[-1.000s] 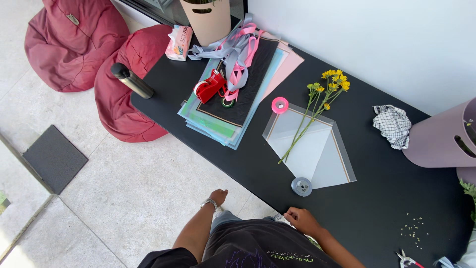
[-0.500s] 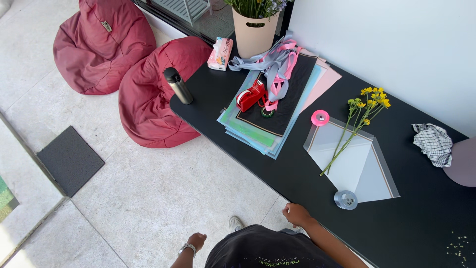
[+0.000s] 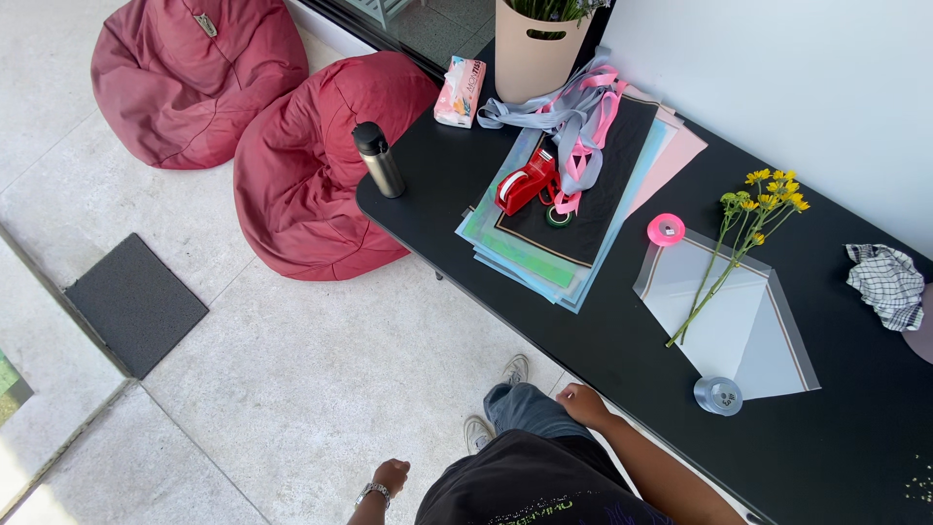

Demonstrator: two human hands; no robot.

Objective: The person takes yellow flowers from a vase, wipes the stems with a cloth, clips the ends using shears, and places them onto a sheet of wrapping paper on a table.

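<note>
Bright, even daylight fills the scene. The pale stone tile floor (image 3: 292,389) is strongly lit and close to washed out, and the white wall (image 3: 807,87) behind reads nearly blown. The matte black worktop (image 3: 603,340) takes the light without glare, showing only a soft sheen along its near edge. Shadows are short and soft: a dark pool under the two crimson fabric beanbags (image 3: 292,165), a faint one beside the dark metal flask (image 3: 379,160). Focus is sharp throughout, without motion blur. Wide-angle distortion slants the worktop's edges.

Left hand (image 3: 391,476) dropped off table (image 3: 544,321).
</note>
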